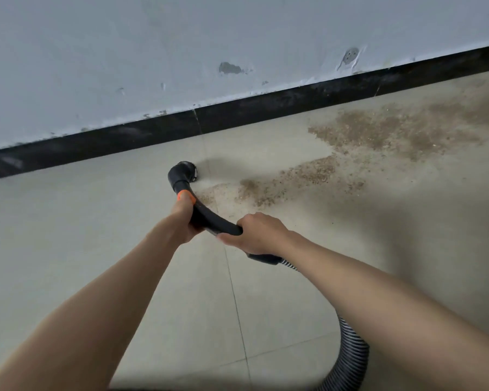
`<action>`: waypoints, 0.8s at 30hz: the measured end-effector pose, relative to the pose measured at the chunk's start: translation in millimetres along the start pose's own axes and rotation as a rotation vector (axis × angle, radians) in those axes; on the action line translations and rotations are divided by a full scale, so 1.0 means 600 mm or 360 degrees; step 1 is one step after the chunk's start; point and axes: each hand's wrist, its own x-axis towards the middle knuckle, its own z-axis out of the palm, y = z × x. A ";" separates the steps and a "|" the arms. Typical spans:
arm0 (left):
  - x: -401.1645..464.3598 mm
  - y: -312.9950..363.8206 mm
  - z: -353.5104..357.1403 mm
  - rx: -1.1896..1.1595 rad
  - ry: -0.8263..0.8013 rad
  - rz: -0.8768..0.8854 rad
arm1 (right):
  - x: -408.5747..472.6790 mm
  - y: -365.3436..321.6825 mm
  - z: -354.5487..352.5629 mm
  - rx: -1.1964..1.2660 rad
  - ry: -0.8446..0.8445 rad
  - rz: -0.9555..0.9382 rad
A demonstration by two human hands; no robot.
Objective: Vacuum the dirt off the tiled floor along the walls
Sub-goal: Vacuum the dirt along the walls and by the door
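Beige tiled floor (96, 235), brown dirt (393, 131), black skirting (237, 117), white wall (181, 38)

— Where do you stand?
— You stand in a bare indoor room, likely under renovation: a patched, chipped pale wall (181, 52), a black skirting strip (266, 104), large beige floor tiles (68, 235) and gritty brown dirt (393, 131) spread beside the wall.

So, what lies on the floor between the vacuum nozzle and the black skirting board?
In the head view, only bare tile with one grout line lies between the nozzle and the skirting board; the dirt spreads to the right.
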 end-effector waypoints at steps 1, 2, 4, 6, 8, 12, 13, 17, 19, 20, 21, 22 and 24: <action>-0.001 0.002 -0.023 -0.0014 0.0024 -0.0015 | 0.004 -0.019 0.008 -0.0065 0.0004 -0.0040; -0.003 0.004 -0.046 -0.0035 0.0050 -0.0020 | 0.007 -0.037 0.016 -0.0132 0.0019 -0.0078; -0.009 0.009 -0.086 -0.0084 0.0114 -0.0006 | 0.013 -0.072 0.029 -0.0212 0.0045 -0.0154; -0.018 0.012 -0.119 -0.0093 0.0179 0.0031 | 0.014 -0.097 0.041 -0.0191 0.0039 -0.0210; -0.030 0.004 -0.147 -0.0096 0.0208 0.0074 | 0.007 -0.110 0.052 -0.0148 0.0003 -0.0246; -0.051 -0.054 -0.173 -0.0143 0.0223 0.0009 | -0.026 -0.102 0.075 -0.0103 -0.0132 -0.0269; -0.055 -0.070 -0.172 -0.0129 0.0216 -0.0001 | -0.036 -0.096 0.082 -0.0097 -0.0165 -0.0257; -0.065 -0.102 -0.153 -0.0068 0.0161 0.0026 | -0.072 -0.073 0.084 -0.0114 -0.0199 -0.0191; -0.067 -0.107 -0.142 -0.0079 0.0122 0.0027 | -0.083 -0.067 0.077 -0.0129 -0.0185 -0.0163; -0.068 -0.108 -0.138 -0.0093 0.0109 0.0022 | -0.086 -0.065 0.075 -0.0144 -0.0174 -0.0155; -0.068 -0.109 -0.135 -0.0107 0.0097 0.0017 | -0.089 -0.065 0.073 -0.0163 -0.0161 -0.0148; -0.069 -0.108 -0.131 -0.0119 0.0082 0.0016 | -0.090 -0.065 0.071 -0.0187 -0.0148 -0.0140; -0.068 -0.105 -0.123 -0.0150 0.0045 0.0012 | -0.090 -0.063 0.061 -0.0250 -0.0120 -0.0129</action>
